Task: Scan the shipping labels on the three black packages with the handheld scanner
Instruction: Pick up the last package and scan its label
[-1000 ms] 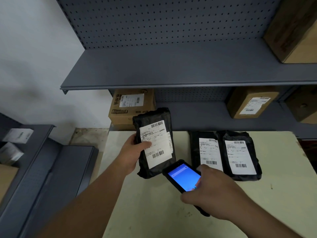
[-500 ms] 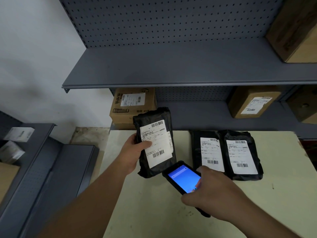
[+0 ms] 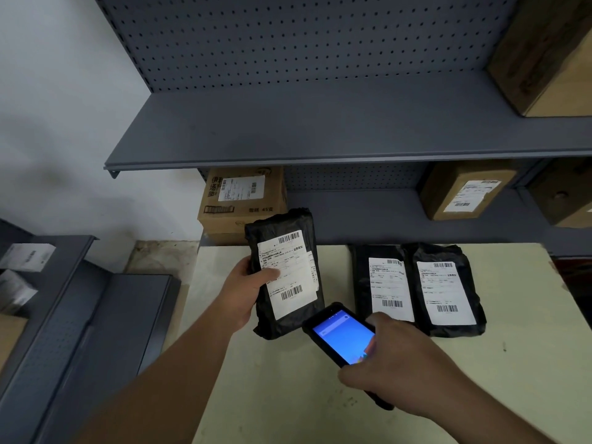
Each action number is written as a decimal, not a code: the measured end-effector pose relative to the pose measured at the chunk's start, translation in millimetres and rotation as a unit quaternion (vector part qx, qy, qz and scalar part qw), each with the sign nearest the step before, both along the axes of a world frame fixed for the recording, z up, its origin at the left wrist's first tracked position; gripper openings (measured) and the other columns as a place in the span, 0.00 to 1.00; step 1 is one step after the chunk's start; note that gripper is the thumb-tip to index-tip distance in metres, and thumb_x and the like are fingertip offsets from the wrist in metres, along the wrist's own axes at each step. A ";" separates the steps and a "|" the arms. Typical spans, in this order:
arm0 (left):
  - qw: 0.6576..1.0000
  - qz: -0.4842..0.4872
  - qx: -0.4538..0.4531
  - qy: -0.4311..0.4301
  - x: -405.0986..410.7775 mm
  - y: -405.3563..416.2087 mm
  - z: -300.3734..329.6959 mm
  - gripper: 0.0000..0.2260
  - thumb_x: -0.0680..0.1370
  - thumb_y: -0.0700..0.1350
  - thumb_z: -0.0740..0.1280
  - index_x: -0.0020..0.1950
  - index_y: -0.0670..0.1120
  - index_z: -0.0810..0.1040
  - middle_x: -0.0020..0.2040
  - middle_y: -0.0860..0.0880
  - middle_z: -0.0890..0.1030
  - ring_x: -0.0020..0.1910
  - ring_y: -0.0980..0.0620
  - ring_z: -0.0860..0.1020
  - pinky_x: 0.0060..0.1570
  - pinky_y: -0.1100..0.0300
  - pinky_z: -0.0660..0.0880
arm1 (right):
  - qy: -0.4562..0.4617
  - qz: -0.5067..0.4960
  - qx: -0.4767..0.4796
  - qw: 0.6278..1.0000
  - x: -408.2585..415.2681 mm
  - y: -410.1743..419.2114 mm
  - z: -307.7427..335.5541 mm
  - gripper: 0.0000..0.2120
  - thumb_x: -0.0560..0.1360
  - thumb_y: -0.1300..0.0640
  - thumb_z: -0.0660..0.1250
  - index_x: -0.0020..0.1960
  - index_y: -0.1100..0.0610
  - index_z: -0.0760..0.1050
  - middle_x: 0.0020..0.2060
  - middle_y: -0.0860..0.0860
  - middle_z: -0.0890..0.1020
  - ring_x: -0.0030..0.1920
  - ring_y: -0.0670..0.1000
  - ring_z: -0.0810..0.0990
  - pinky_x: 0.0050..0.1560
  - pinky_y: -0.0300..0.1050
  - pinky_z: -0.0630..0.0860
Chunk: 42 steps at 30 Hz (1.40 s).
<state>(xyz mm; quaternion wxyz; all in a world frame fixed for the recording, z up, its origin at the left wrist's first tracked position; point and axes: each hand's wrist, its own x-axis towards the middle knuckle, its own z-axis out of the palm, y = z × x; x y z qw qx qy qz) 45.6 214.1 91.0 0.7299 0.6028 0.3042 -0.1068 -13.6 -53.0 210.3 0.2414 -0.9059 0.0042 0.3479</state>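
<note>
Nothing has moved — left hand (image 3: 246, 293) grips black package (image 3: 288, 277), right hand (image 3: 400, 363) grips scanner (image 3: 339, 334).

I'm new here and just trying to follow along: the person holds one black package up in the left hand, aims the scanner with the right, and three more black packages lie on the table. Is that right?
Not quite. In the head view only two black packages lie on the table, side by side, not three. The rest holds: the left hand holds one black package up, and the right hand aims the scanner.
</note>
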 end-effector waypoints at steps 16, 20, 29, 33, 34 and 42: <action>0.995 -0.017 0.010 0.096 17.5 -28.7 -44.2 0.08 0.77 0.38 0.73 0.55 0.46 0.84 0.51 0.46 0.89 0.51 0.44 0.87 0.49 0.53 0.80 | 0.058 -0.044 -0.008 0.997 11.2 -32.3 -22.7 0.22 0.63 0.41 0.74 0.50 0.51 0.73 0.46 0.47 0.83 0.42 0.47 0.84 0.44 0.45 0.80; 0.993 -0.031 0.018 0.116 26.8 -39.5 -59.1 0.12 0.76 0.40 0.74 0.60 0.45 0.83 0.53 0.45 0.89 0.52 0.43 0.87 0.52 0.51 0.80 | 0.069 -0.053 -0.016 0.996 17.9 -42.5 -27.4 0.22 0.63 0.41 0.74 0.51 0.50 0.73 0.46 0.47 0.84 0.46 0.47 0.86 0.48 0.46 0.82; 0.988 -0.038 0.013 0.147 42.6 -55.2 -84.0 0.11 0.76 0.41 0.74 0.58 0.45 0.84 0.51 0.45 0.89 0.51 0.43 0.87 0.52 0.50 0.80 | 0.082 -0.073 -0.013 0.994 27.2 -55.6 -39.3 0.28 0.61 0.40 0.73 0.59 0.45 0.73 0.46 0.46 0.83 0.46 0.45 0.85 0.56 0.49 0.85; 0.987 -0.044 0.015 0.157 47.9 -58.6 -92.4 0.11 0.76 0.42 0.74 0.59 0.45 0.84 0.52 0.45 0.89 0.52 0.42 0.87 0.55 0.49 0.80 | 0.086 -0.084 -0.014 0.993 30.3 -59.4 -46.3 0.28 0.61 0.41 0.73 0.60 0.43 0.72 0.45 0.44 0.83 0.46 0.42 0.84 0.55 0.46 0.84; 0.986 -0.047 0.016 0.160 48.8 -59.1 -94.8 0.11 0.76 0.42 0.74 0.59 0.45 0.84 0.52 0.44 0.89 0.52 0.41 0.86 0.57 0.48 0.80 | 0.088 -0.086 -0.015 0.992 30.7 -60.2 -48.2 0.27 0.62 0.41 0.73 0.58 0.44 0.72 0.45 0.44 0.83 0.46 0.42 0.83 0.55 0.45 0.84; 0.985 -0.029 0.027 0.168 58.8 -65.1 -99.8 0.05 0.78 0.44 0.73 0.54 0.47 0.83 0.50 0.44 0.88 0.51 0.41 0.86 0.45 0.52 0.80 | 0.089 -0.086 -0.009 0.992 37.1 -66.5 -58.9 0.27 0.62 0.41 0.74 0.59 0.44 0.71 0.47 0.45 0.83 0.49 0.42 0.82 0.58 0.46 0.82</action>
